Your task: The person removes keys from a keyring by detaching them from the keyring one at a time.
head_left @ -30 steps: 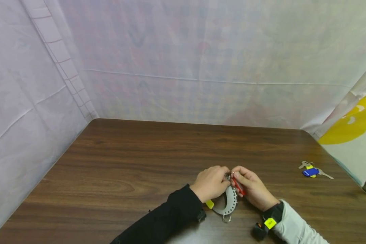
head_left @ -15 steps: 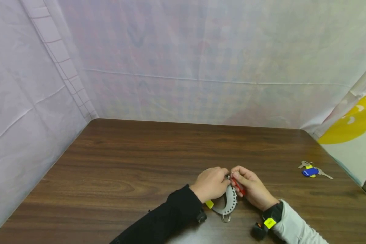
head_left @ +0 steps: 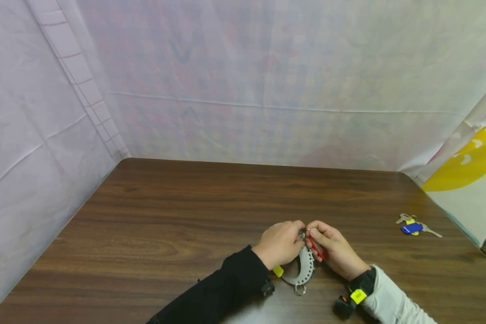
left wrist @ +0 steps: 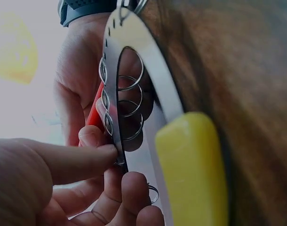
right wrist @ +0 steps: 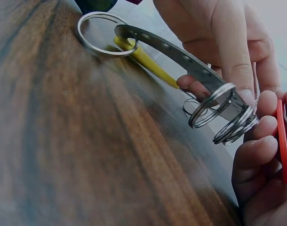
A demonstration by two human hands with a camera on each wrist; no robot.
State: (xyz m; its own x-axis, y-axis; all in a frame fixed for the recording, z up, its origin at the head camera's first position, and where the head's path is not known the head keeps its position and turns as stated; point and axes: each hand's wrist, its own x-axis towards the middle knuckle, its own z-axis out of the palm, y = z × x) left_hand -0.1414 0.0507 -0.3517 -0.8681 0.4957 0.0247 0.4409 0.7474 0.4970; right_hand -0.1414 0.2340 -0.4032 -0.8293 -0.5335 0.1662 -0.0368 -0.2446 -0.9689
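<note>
Practically no displacement against the earlier head frame; any shift is too small to trust. Left to right: left hand (head_left: pixel 278 245) pinches one end of a curved plate (head_left: pixel 308 266), thumb against fingers. Yellow grip (left wrist: pixel 193 165) sits at roughly 8 o'clock on the plate; large ring (right wrist: pixel 102 52) is looped through it at 6 o'clock. Plate itself lies at about 4 o'clock from the left hand, with wire rings (right wrist: pixel 237 125) crowded along its edge near the pinch. Next, red tag (head_left: pixel 317 248), held in the curled fingers of the right hand (head_left: pixel 335 249). Tagged keys (head_left: pixel 413 228) lie well apart, between 2 and 3 o'clock from that hand. Cannot tell whether the tag's own ring is threaded. Risks, judged: wire rings may snag each other from crowding; a hard sideways tug could slip the thin plate from the pinch.
</note>
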